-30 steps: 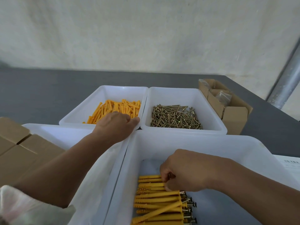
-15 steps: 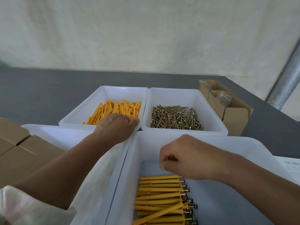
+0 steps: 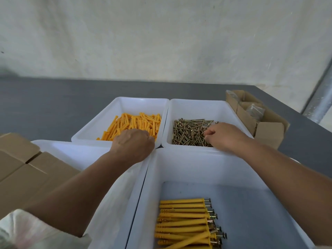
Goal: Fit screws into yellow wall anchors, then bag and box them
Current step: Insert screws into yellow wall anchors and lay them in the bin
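Right hand [image 3: 224,136] has crossed to the screws [image 3: 188,133], left hand [image 3: 133,146] sits curled at the anchors [image 3: 133,123], neither grip readable; best pinch a single screw by its head.

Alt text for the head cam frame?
The right hand pinches brass-coloured metal screws in a white plastic bin while the left hand, curled, sits at the neighbouring white bin of loose yellow plastic wall anchors. Nearer, a larger white bin holds anchors with screws fitted; brown cardboard boxes flank them.
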Demonstrator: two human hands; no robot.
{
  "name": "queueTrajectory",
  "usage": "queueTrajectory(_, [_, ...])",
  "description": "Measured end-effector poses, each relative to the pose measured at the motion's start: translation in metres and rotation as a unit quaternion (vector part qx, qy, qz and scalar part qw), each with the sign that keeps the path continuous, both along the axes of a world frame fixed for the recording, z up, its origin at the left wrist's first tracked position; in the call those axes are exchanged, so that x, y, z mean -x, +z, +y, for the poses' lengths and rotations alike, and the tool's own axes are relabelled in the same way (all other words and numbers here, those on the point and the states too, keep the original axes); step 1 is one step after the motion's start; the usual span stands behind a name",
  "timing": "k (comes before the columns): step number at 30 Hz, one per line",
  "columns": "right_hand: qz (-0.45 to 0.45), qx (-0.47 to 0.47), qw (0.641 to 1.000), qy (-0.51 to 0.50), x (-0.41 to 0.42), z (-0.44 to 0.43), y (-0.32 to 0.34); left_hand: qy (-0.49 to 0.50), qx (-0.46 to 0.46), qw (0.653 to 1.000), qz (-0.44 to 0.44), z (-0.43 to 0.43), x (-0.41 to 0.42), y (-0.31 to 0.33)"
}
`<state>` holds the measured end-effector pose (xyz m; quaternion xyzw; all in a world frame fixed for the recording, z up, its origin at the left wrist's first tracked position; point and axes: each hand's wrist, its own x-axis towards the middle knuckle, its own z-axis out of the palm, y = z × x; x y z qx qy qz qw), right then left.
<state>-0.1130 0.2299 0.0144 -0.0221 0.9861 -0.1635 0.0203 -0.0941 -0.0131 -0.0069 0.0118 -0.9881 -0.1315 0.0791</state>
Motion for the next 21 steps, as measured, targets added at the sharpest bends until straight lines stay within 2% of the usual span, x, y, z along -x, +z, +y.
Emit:
queueTrajectory(4, [-0.123,-0.101,0.987,0.006,0.022,-0.009,-0.005,-0.006,0.002,1.000,-0.012,-0.001,0.001,0.002])
queueTrajectory(6, [-0.149,-0.164,0.975,0.022,0.029,-0.013,-0.008,-0.016,-0.010,1.000,-0.021,-0.001,0.000,0.003])
queueTrajectory(9, [-0.185,-0.205,0.961,0.023,0.037,-0.016,-0.014,-0.020,-0.044,0.998,-0.047,-0.002,0.000,0.007])
queueTrajectory(12, [-0.144,-0.185,0.972,0.025,0.040,-0.012,-0.018,-0.043,-0.060,0.994,-0.075,-0.005,0.001,0.010])
queueTrajectory(15, [-0.087,-0.161,0.983,0.025,0.037,-0.008,-0.018,-0.062,-0.030,0.995,-0.077,-0.004,-0.001,0.012])
queueTrajectory(21, [-0.066,-0.155,0.985,0.043,0.023,-0.016,-0.007,-0.046,0.028,0.998,-0.046,0.000,-0.007,0.019])
